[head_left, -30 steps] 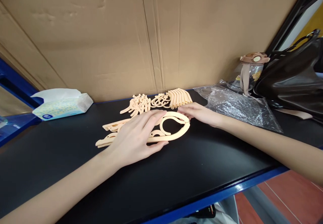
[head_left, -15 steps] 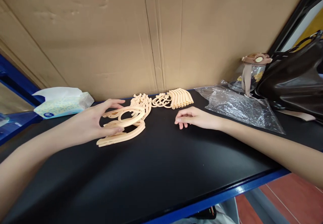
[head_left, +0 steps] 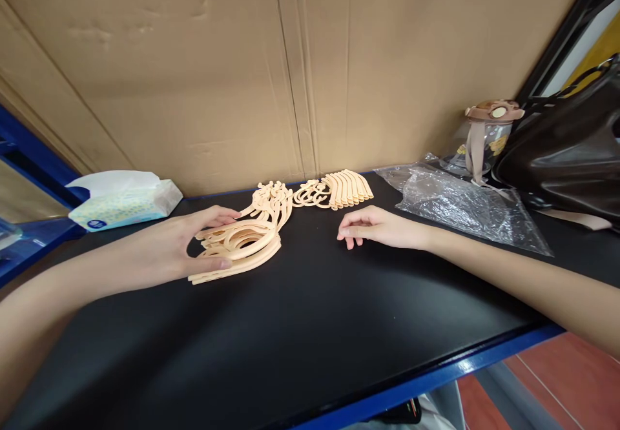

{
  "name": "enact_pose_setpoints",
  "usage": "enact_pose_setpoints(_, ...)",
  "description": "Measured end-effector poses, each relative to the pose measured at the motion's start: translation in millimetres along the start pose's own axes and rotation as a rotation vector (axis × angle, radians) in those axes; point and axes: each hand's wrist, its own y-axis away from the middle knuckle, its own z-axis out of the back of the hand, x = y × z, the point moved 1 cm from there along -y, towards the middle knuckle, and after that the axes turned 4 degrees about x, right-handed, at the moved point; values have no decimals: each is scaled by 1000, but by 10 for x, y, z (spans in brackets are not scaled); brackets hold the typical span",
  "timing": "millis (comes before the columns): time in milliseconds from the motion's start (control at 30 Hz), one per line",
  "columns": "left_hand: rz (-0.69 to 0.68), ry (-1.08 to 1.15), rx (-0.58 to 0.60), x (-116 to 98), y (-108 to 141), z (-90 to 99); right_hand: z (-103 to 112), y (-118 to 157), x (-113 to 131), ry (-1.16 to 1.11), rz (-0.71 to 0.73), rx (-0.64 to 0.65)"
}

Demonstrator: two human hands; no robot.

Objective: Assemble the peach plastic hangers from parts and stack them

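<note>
My left hand (head_left: 179, 243) wraps a stack of beige plastic hangers (head_left: 261, 249) on the black tabletop. Its thumb presses the near side and its fingers reach over the far side; the palm hides the left ends. Touching the stack's far end is a loose group of similar beige pieces with hooks (head_left: 274, 197). Farther right, a row of curved beige hanger arms (head_left: 349, 188) lies side by side, hooks to the left. My right hand (head_left: 363, 226) hovers or rests just in front of that row, fingers loosely curled in and thumb against them, holding nothing visible.
A tissue pack (head_left: 126, 204) sits at the back left. On the right lie a crinkled clear plastic bag (head_left: 450, 201), a strapped drink bottle (head_left: 491, 136) and a dark bag (head_left: 571, 152). Cardboard (head_left: 232, 81) closes off the back; a blue rail (head_left: 436, 375) edges the front.
My left thumb and fingers have come closer together, and the hangers between them have been squeezed into a tighter stack. My right hand has hardly moved.
</note>
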Motion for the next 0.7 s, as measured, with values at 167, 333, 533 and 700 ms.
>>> enact_pose_setpoints(167, 97, 32, 135, 0, -44, 13, 1, -4, 12, 14, -16, -2)
enact_pose_setpoints(333, 136, 51, 154, -58, -42, 22, 1, 1, 9, 22, -16, 2)
enact_pose_setpoints(533, 120, 39, 162, -104, -31, 8, 3, 0, 16, 28, -23, 4)
enact_pose_setpoints(700, 126, 41, 163, -125, -31, 15, 6, -4, 29, 40, -30, 1)
